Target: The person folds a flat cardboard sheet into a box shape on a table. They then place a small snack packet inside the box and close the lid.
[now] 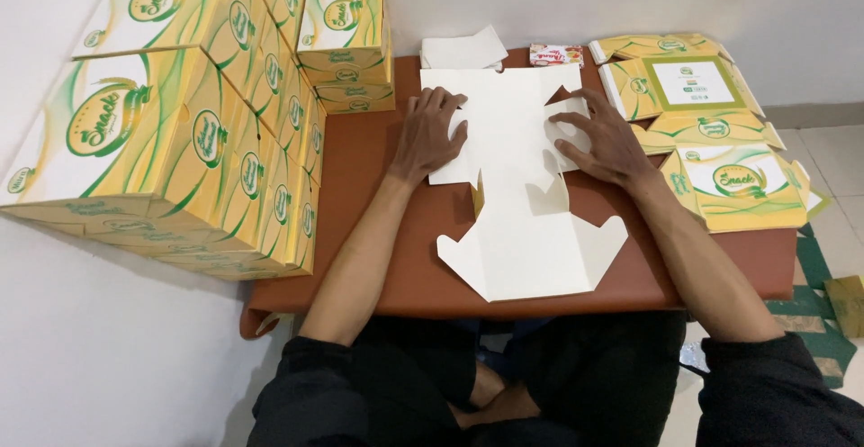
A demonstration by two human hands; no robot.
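- While both hands press down, the flat white box blank (513, 186) lies across the middle of the brown desk (360, 231), reaching from its far edge almost to its near edge.
- The left hand (430, 136) rests flat on the blank's left flap, its grip spread.
- The right hand (601, 136) touches the right flap, fingers spread and bent.
- Folded yellow boxes (180, 123) stand stacked at the desk's left edge.
- Unfolded printed blanks (711, 141) lie piled at the right edge.
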